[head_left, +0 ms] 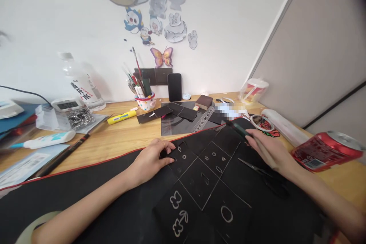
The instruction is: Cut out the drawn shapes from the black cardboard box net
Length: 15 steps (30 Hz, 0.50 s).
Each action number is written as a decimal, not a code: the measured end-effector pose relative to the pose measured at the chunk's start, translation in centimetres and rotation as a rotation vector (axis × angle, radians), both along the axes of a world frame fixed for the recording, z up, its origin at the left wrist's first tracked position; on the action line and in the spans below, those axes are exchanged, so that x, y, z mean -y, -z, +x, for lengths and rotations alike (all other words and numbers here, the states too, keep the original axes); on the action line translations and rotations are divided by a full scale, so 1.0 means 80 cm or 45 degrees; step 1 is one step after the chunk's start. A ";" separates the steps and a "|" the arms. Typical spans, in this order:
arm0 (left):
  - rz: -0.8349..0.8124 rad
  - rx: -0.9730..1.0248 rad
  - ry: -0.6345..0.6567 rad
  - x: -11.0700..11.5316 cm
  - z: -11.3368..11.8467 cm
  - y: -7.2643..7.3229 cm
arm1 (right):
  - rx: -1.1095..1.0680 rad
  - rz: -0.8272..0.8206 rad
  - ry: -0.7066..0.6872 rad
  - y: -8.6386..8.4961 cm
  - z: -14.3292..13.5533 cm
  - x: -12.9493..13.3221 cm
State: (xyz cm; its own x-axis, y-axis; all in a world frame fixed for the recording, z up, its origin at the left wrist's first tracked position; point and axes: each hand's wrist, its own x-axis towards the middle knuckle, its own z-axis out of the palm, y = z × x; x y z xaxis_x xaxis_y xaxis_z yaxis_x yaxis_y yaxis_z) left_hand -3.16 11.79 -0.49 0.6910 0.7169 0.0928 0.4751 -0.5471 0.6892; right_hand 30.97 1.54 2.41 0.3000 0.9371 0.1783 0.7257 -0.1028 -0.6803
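Black paper (200, 175) lies on a black mat (114, 171) with a red edge. Silver lines divide it into squares, some carrying small drawn shapes: a star, circles, a triangle, flowers. My left hand (150, 162) grips the paper's left corner between thumb and fingers. Over the mat's right side, my right hand (264, 146) is closed around a dark green pen-like tool (238, 127); its tip is blurred, so its exact kind is unclear. Scissors (264, 175) with dark handles lie below that hand, blades pointing to the paper.
A red can (327, 150) stands at the right, near my forearm. Behind the mat are a plastic sheet (171, 127), black paper strips (156, 114), a phone (174, 87) and a pen cup (145, 101). A glue stick (122, 117) and a water bottle (82, 84) are at left.
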 end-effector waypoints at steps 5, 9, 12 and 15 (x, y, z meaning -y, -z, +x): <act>0.009 0.016 0.003 -0.002 0.000 0.002 | -0.359 -0.054 0.116 -0.014 -0.010 -0.002; 0.009 0.026 0.014 -0.004 -0.002 0.004 | -0.549 -0.096 0.155 -0.019 -0.016 0.002; 0.004 0.031 0.025 -0.004 -0.003 0.005 | -0.659 -0.128 0.165 -0.021 -0.013 0.004; -0.004 0.037 0.029 -0.004 -0.003 0.006 | -0.728 -0.165 0.111 -0.022 -0.008 0.005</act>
State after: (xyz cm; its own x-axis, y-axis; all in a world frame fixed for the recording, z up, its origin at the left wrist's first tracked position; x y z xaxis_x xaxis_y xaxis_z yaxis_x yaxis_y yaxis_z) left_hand -3.40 12.09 -0.94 0.7042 0.7013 0.1110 0.4421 -0.5554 0.7043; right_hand 30.37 1.16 4.20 0.3914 0.9081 -0.1485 0.2330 -0.2539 -0.9387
